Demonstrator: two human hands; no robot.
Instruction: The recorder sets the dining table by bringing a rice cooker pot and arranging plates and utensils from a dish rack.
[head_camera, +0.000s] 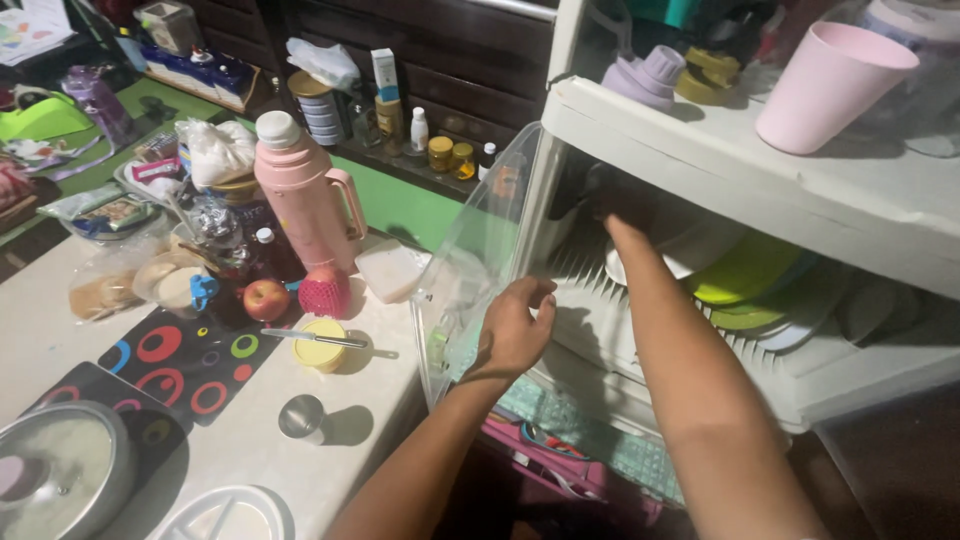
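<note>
Clear plastic cabinet door (470, 255) – transparent, swung open to left, upright, hinged at white rack. Stacked plates (745, 275) – green and white, lying on slatted shelf inside.

The right hand (615, 212) is lost in shadow inside the white plastic dish cabinet (700, 130) at one o'clock; the round metal pot lid (55, 470) at eight o'clock is cropped

you see a pink flask (300, 190) with a white cap, a pink cup (828, 85) on the white rack (720, 150), lime green plates (745, 272) inside it, a red apple (266, 298), a yellow lid (322, 345), and a black mat (190, 360) patterned with red, blue and green rings.
</note>
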